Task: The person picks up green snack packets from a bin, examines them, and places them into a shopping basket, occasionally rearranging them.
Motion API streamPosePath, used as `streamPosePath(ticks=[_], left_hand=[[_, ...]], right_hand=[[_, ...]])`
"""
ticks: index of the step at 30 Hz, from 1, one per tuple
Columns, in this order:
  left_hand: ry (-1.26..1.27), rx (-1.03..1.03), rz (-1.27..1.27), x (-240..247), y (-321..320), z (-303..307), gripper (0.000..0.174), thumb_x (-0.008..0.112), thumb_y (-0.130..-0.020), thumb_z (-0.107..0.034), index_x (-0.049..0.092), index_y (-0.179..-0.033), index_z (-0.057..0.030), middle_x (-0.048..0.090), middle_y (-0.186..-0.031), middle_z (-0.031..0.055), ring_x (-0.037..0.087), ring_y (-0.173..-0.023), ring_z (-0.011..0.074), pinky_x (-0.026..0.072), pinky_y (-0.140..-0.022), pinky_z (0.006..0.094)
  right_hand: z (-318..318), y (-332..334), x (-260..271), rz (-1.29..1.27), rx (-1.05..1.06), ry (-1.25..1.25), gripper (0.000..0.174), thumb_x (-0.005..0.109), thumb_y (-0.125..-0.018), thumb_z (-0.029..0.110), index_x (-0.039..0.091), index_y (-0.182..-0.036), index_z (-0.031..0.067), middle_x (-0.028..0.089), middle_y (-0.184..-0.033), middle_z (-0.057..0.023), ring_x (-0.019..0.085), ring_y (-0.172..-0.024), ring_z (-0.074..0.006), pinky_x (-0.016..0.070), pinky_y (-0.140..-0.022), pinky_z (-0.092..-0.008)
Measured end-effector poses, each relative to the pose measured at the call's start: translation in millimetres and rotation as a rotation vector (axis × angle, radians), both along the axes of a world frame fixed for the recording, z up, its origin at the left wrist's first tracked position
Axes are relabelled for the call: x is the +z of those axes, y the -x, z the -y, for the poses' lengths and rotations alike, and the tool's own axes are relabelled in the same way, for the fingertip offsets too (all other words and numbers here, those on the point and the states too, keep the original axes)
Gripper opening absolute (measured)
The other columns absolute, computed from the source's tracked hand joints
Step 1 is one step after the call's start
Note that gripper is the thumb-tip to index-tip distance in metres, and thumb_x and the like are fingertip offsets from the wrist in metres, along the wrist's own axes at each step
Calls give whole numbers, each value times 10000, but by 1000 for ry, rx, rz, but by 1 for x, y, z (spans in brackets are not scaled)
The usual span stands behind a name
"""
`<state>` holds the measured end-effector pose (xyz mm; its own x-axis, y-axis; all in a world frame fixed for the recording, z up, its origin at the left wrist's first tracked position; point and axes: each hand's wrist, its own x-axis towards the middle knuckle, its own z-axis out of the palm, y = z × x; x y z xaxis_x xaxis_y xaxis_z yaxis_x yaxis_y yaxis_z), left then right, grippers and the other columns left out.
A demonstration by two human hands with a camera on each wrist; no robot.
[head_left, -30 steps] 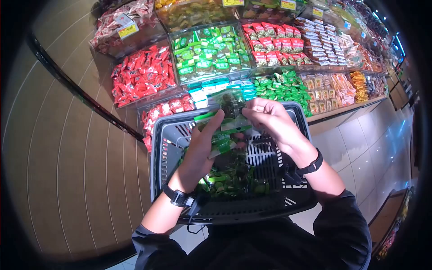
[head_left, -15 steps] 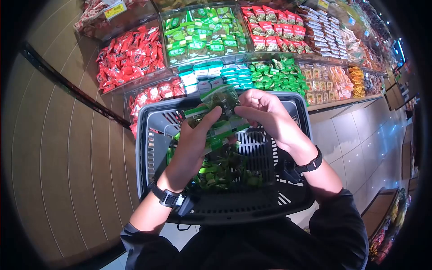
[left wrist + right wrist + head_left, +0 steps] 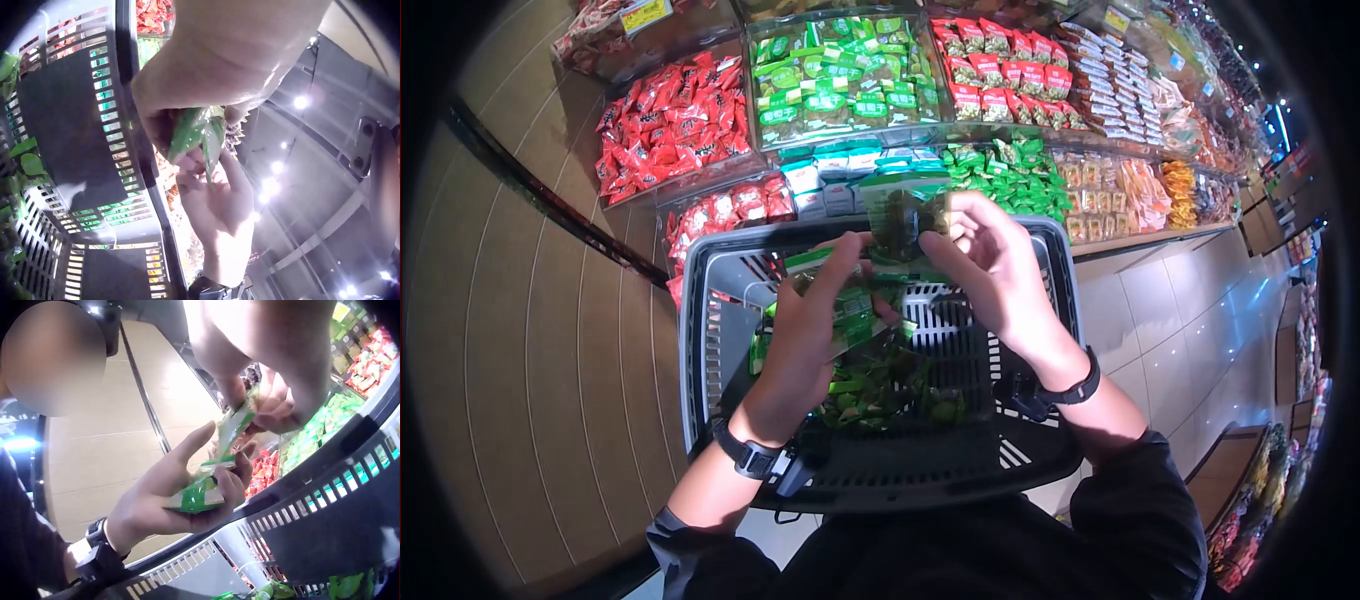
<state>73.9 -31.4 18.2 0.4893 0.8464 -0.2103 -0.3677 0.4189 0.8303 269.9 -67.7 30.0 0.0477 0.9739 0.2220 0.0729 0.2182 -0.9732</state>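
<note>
Inside the basket (image 3: 890, 470) lie loose green packets (image 3: 875, 390). Over its left half, the left hand (image 3: 795, 335) grips green-and-clear packets (image 3: 850, 312). Towards its far rim, the right hand (image 3: 1005, 270) pinches a green-topped packet (image 3: 892, 222) — left of that hand, long axis pointing away from the person — with the display shelf (image 3: 850, 137) beyond the basket.

There are 2 hands (image 3: 800, 335) (image 3: 997, 265), 2 black wristbands (image 3: 750, 456) (image 3: 1080, 384) and 1 basket (image 3: 890, 470).
</note>
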Motion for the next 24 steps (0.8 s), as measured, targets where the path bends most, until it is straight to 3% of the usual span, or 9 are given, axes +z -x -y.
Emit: streamPosePath(ticks=[2,3,6,8,11,13,15,18,24], left_hand=[[38,-33,26,0,6,0,542,528,-1021,-486,542,-1333,-43,657,-1198,87,694,-928,175,586,-799,363],[37,-14,35,4,7,1,542,528,-1021,-486,542,-1333,-43,657,-1198,87,694,-928,175,586,-799,363],[148,4,219,7,6,5,535,528,-1027,-434,488,-1412,-64,634,-1256,108,666,-1056,190,559,-894,358],[42,37,313,2,6,7,487,652,-979,-192,488,-1423,-77,658,-1198,60,654,-1066,152,557,-889,316],[-76,80,279,-3,5,9,598,693,-914,-40,451,-1459,-83,660,-1205,57,652,-1064,141,554,-896,313],[-48,72,290,-2,8,9,693,728,-861,29,427,-1475,-81,662,-1203,60,649,-1071,137,547,-909,300],[-96,67,244,-3,7,10,696,736,-855,28,432,-1472,-79,666,-1198,61,647,-1073,137,541,-922,294],[-127,29,213,-5,7,9,696,751,-847,21,439,-1462,-74,667,-1198,61,644,-1078,133,539,-932,298],[-148,18,106,-2,2,6,655,767,-840,0,472,-1421,-61,668,-1188,59,638,-1073,126,529,-936,301]], right_hand=[[6,3,4,123,-124,-139,194,700,-892,-15,646,-1073,32,560,-856,29,453,-756,-36,373,-645,-211],[7,3,8,373,-158,-282,266,727,-816,-46,672,-1062,39,599,-897,-25,531,-774,-125,436,-696,-255],[17,15,21,688,-101,-487,404,729,-639,-105,737,-1004,69,644,-996,-77,589,-920,-282,494,-786,-354],[21,19,17,681,-76,-477,393,716,-633,-116,739,-979,70,642,-1006,-82,586,-945,-283,492,-785,-357],[20,15,13,705,-21,-484,449,662,-636,-154,712,-1027,59,633,-1060,-86,584,-991,-273,487,-797,-343],[20,16,11,517,-158,-438,517,625,-661,-169,656,-1130,46,617,-1076,-75,578,-982,-227,478,-808,-312],[19,17,5,72,-177,-207,380,568,-858,-130,596,-1202,28,605,-1002,-24,552,-952,-105,453,-783,-236],[15,11,5,-75,-61,109,187,608,-998,69,600,-1182,35,596,-933,51,521,-798,-10,424,-685,-187],[10,2,0,-305,-21,257,22,630,-971,57,648,-971,46,651,-838,24,550,-704,-36,432,-626,-206]])
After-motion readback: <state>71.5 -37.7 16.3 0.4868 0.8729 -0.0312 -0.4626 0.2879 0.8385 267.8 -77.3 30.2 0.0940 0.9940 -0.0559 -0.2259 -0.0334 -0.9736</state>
